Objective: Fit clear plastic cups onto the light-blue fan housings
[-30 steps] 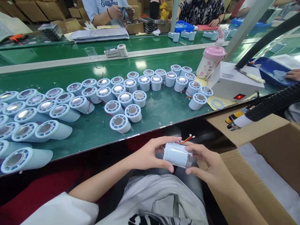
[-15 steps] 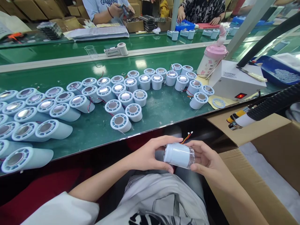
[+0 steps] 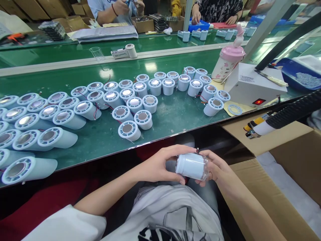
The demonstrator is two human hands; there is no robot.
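Observation:
Both my hands hold one pale blue cylinder unit (image 3: 191,165) over my lap, below the bench's front edge. My left hand (image 3: 160,165) grips its left end, thumb on top. My right hand (image 3: 217,169) wraps its clear right end, and the thin wires are hidden behind the fingers. Several more pale blue cylinder units (image 3: 129,130) with round metal faces stand or lie on the green bench (image 3: 173,117), the nearest just beyond my hands.
A white box with a red switch (image 3: 253,88) and a pink bottle (image 3: 227,63) stand at the right. An open cardboard box (image 3: 283,180) is at my right side, with a black hose tool (image 3: 281,117) above it. Other people's hands work at the far bench.
The wires that stuck up from the unit have been folded down behind my right hand's fingers. My right hand has closed further around the clear end.

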